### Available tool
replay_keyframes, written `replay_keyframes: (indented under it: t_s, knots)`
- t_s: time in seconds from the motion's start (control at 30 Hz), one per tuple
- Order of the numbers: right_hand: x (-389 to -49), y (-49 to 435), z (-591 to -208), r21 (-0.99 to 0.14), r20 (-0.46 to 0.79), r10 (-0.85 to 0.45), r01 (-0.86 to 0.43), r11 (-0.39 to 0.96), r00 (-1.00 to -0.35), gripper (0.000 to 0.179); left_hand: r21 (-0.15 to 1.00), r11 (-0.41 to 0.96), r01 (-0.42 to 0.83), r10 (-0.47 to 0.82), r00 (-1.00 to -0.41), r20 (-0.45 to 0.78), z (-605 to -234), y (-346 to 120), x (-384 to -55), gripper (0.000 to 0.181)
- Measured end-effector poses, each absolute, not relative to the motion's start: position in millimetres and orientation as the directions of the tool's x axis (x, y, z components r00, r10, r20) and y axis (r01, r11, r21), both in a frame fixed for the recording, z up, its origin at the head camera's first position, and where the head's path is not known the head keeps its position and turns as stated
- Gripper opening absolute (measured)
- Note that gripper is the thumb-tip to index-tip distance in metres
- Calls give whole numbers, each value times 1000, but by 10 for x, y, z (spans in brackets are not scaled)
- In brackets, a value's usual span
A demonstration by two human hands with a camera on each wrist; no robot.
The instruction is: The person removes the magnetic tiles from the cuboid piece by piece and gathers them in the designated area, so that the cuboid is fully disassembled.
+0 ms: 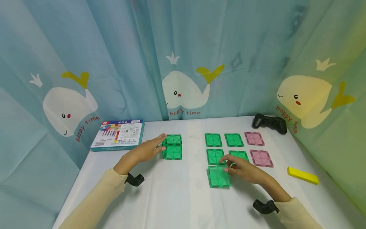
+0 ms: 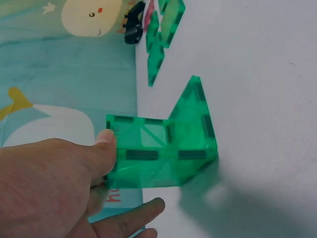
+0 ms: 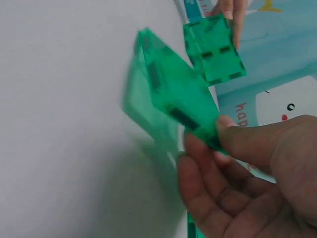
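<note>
Your left hand [image 1: 141,153] is spread, thumb touching the green structure [image 1: 173,152] in from the tabletop's [image 1: 171,197] far edge; your right hand [image 1: 244,169] pinches a green tile [image 1: 218,177], farther from that edge. Your right wrist view shows the tile raised and tilted; your left, the structure's standing walls, foreshortened from your head.

On table [image 1: 163,197]: box [image 1: 118,135] left of tiles [image 1: 213,140], block [image 1: 303,175] right.
</note>
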State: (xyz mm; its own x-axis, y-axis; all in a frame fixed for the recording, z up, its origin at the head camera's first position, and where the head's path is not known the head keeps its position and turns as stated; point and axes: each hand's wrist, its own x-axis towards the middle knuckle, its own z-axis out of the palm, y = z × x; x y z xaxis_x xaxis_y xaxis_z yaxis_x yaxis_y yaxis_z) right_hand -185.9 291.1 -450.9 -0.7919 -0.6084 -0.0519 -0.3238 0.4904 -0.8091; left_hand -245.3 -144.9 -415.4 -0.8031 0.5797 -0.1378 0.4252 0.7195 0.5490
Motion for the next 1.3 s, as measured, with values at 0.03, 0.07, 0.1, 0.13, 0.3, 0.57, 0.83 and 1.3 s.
replay_keyframes:
  t_s: [0.03,0.07,0.1,0.13,0.3,0.57,0.83,1.3]
  knots:
    - [-1856,2901,-4520,-803,-59,-605,-322,501,-794,29,549,720,425,579,-804,-137,-4151,-1448,-2455,64]
    - [-1852,2890,-4531,-796,-67,-596,-317,515,-800,28,550,719,425,580,-803,-136,-4149,-1447,-2458,64]
    - [-1846,2879,-4538,-783,-70,-585,-319,535,-808,27,550,717,429,582,-802,-132,-4149,-1447,-2459,64]
    - [-1839,2868,-4545,-768,-70,-572,-322,554,-817,26,550,715,432,585,-801,-131,-4148,-1447,-2458,64]
    - [-1784,2819,-4549,-697,-62,-513,-331,636,-856,21,546,711,442,593,-795,-129,-4150,-1450,-2453,64]
    - [-1708,2726,-4547,-646,-94,-444,-285,708,-891,19,550,707,444,596,-794,-125,-4152,-1451,-2458,63]
    - [-1651,2655,-4573,-618,-75,-413,-283,734,-908,16,560,700,444,597,-794,-117,-4162,-1446,-2448,64]
    - [-1964,2204,-4331,-484,29,-515,-463,743,-857,26,549,718,427,590,-793,-154,-4209,-1464,-2458,74]
